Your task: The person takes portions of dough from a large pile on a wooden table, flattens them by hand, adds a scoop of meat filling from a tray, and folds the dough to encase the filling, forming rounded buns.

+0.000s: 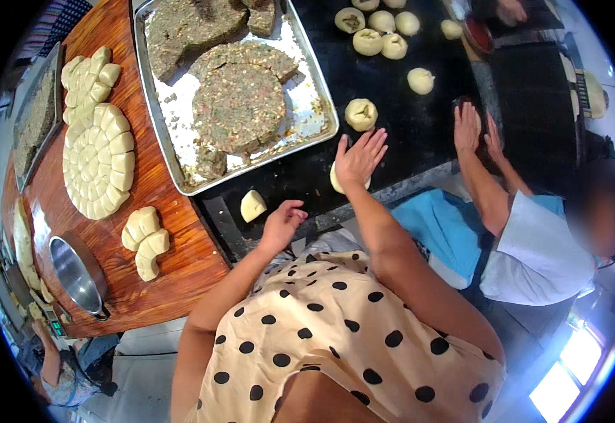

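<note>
My right hand [361,159] lies flat with its fingers spread over a piece of dough [336,180] on the black worktop. The palm covers most of that piece. Just beyond the fingertips sits a round filled bun [361,114] with a gathered top. To the left, my left hand [283,224] hovers near the worktop's front edge, fingers loosely curled and holding nothing. Close by it rests a cut dough piece [253,206], apart from the hand.
A metal tray [258,166] holds slabs of speckled filling. Cut dough pieces [99,161] and a steel bowl [78,276] stand on the wooden table [180,296]. Several buns [394,46] sit farther back. At right, a co-worker's hands [468,127] work on the same worktop.
</note>
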`<state>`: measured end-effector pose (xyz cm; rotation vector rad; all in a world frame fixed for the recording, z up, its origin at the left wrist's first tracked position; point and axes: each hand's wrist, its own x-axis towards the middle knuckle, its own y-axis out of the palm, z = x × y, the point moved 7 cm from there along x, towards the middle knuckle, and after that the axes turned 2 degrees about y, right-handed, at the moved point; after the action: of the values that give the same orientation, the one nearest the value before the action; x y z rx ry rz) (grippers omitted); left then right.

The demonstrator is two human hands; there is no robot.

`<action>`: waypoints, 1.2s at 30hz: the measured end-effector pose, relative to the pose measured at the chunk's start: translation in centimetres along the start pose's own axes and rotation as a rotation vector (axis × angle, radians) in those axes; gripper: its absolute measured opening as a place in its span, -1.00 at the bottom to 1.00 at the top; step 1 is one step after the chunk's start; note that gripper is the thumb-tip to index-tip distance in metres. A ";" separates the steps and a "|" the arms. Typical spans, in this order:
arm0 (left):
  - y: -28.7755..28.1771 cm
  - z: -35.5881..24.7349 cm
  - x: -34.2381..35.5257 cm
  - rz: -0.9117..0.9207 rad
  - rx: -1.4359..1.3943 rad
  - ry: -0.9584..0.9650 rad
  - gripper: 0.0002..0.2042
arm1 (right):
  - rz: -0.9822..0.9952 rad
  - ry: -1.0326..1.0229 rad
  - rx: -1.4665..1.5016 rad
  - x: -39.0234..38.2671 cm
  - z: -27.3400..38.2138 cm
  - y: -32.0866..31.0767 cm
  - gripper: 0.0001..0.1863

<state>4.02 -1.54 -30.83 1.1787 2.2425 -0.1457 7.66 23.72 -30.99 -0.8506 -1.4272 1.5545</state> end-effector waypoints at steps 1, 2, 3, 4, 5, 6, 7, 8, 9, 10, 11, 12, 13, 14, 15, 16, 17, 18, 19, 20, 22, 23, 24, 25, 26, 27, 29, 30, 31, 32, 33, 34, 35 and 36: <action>0.6 0.1 -0.8 0.013 0.034 0.032 -0.71 | -0.023 -0.015 -0.015 -0.3 -0.1 -1.2 -0.17; 1.1 0.6 -1.7 0.036 0.048 0.012 -0.71 | -0.064 -0.047 -0.033 0.4 0.7 -1.4 -0.18; 1.6 1.0 -2.5 0.060 0.063 -0.006 -0.71 | -0.034 -0.041 -0.041 -0.9 0.1 -0.9 -0.17; 1.7 -0.2 -2.4 0.083 0.090 0.007 -0.72 | -0.024 -0.018 0.008 -0.7 -0.3 -0.7 -0.17; 1.7 -1.2 -2.4 0.105 0.113 0.013 -0.72 | -0.006 0.004 0.053 -0.7 -0.6 -0.4 -0.17; 1.4 -2.4 -2.9 0.103 0.107 0.053 -0.72 | -0.015 -0.018 0.153 -1.1 -0.9 -0.4 -0.16; 1.0 -2.8 -2.9 0.089 0.128 0.041 -0.73 | -0.014 -0.108 0.127 -1.9 -0.2 -0.9 -0.16; 0.2 -2.6 -3.1 0.076 0.150 0.013 -0.73 | 0.001 -0.190 0.099 -3.5 0.6 -1.0 -0.16; -0.1 -2.2 -3.3 0.066 0.174 -0.016 -0.73 | 0.018 -0.271 0.072 -4.7 1.1 -1.3 -0.17; -0.1 -1.4 -4.0 0.065 0.170 -0.041 -0.73 | 0.018 -0.199 0.055 -5.1 0.8 -2.3 -0.19; -0.3 -0.8 -4.0 0.075 0.156 -0.050 -0.73 | 0.031 -0.212 0.054 -5.3 1.2 -2.3 -0.19; -0.5 -0.3 -3.9 0.086 0.142 -0.059 -0.73 | 0.044 -0.224 0.053 -5.2 1.7 -2.0 -0.20; -0.1 -0.3 -3.0 0.099 0.117 -0.042 -0.73 | 0.032 -0.248 0.043 -4.2 1.9 -2.4 -0.20; 0.2 -0.3 -3.0 0.110 0.087 -0.074 -0.74 | 0.042 -0.232 0.056 -4.3 1.5 -1.7 -0.21; 0.4 -0.7 -2.8 0.123 0.081 -0.071 -0.74 | 0.032 -0.224 0.071 -4.0 0.9 -1.2 -0.22; 0.4 -1.3 -3.2 0.121 0.071 -0.082 -0.74 | 0.015 -0.206 0.164 -4.1 0.5 -1.5 -0.23; 0.4 -1.7 -3.3 0.117 0.060 -0.093 -0.74 | -0.002 -0.189 0.256 -4.2 -0.3 -1.9 -0.23; -0.2 -1.7 -3.0 0.099 0.060 -0.051 -0.74 | -0.006 -0.254 0.183 -4.2 -0.7 -2.2 -0.22; -0.6 -1.4 -3.2 0.076 0.053 -0.045 -0.74 | 0.002 -0.323 0.110 -4.4 -1.1 -2.7 -0.21; -0.8 -0.7 -3.1 0.084 0.043 -0.068 -0.74 | 0.083 -0.312 0.071 -4.4 -1.1 -2.1 -0.22; -0.7 -0.1 -3.0 0.114 0.048 -0.104 -0.74 | 0.053 -0.320 0.045 -4.5 -1.3 -2.0 -0.24; -0.1 -0.5 -2.5 0.140 0.059 -0.115 -0.74 | 0.043 -0.316 0.022 -4.1 -1.8 -1.6 -0.26; -0.1 -0.6 -2.7 0.152 0.072 -0.161 -0.75 | 0.059 -0.291 0.148 -4.6 -2.5 -1.4 -0.29; 0.1 -0.7 -2.3 0.138 0.081 -0.112 -0.76 | 0.051 -0.263 0.333 -4.6 -3.2 -2.1 -0.34; 0.2 -0.9 -1.9 0.088 0.102 -0.065 -0.76 | 0.076 -0.226 0.374 -4.8 -4.1 -2.6 -0.35; 0.0 -1.2 -1.6 0.039 0.124 -0.018 -0.76 | 0.101 -0.187 0.413 -5.0 -4.8 -3.0 -0.35; 0.4 -2.6 -1.1 0.034 0.250 0.012 -0.76 | 0.162 -0.087 0.467 -5.2 -6.4 -3.1 -0.32; 0.6 -3.3 -0.9 0.032 0.314 0.026 -0.76 | 0.194 -0.037 0.492 -5.0 -6.9 -2.9 -0.30; 0.8 -3.9 -0.7 0.025 0.338 0.051 -0.76 | 0.272 0.025 0.565 -4.3 -7.7 -1.9 -0.29; 1.0 -4.5 -0.4 0.028 0.367 0.077 -0.76 | 0.344 0.096 0.639 -3.6 -8.5 -0.6 -0.27; 1.2 -5.1 0.0 0.029 0.396 0.103 -0.76 | 0.417 0.166 0.714 -2.9 -9.4 0.6 -0.26; 1.2 -5.5 0.4 0.027 0.417 0.079 -0.75 | 0.514 0.203 0.800 -2.4 -9.3 0.6 -0.39; 1.4 -6.1 0.9 0.026 0.439 0.115 -0.74 | 0.706 0.120 0.716 -2.1 -8.3 1.1 -0.57; 1.5 -6.8 1.4 0.024 0.461 0.151 -0.74 | 0.645 0.005 0.516 -1.7 -8.0 0.2 -0.64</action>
<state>1.48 2.78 -25.76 1.4939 2.3991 -0.6090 15.49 25.54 -32.23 -1.0356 -0.6945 2.2597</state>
